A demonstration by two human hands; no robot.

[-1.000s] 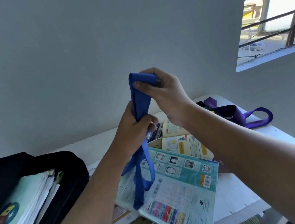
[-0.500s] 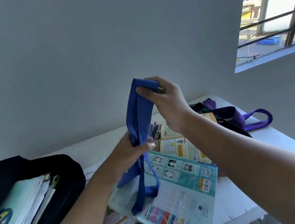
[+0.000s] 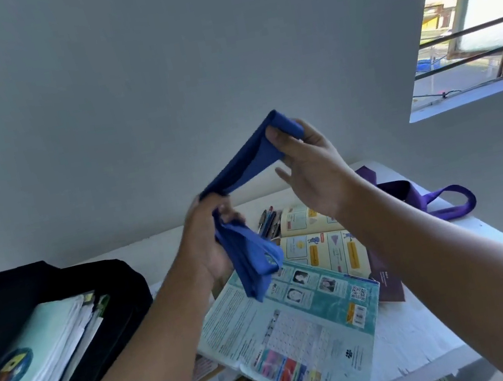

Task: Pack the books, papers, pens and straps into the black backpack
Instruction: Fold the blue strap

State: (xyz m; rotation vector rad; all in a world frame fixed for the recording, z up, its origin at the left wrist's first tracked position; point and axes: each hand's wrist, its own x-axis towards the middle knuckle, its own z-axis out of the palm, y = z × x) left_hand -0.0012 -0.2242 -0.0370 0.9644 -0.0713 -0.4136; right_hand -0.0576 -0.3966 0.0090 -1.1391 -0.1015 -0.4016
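Both hands grasp the blue fabric strap [image 3: 239, 165]: left hand [image 3: 208, 241] bunching folds, right hand [image 3: 309, 166] pinching its far end; loose folds could unravel.

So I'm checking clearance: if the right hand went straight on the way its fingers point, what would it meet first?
Probably only the wall; the right hand, pinching the blue strap, points up-left, though depth is unclear.

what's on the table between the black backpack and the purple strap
In the head view: a teal book, an open yellow book and pens, between backpack and purple strap.
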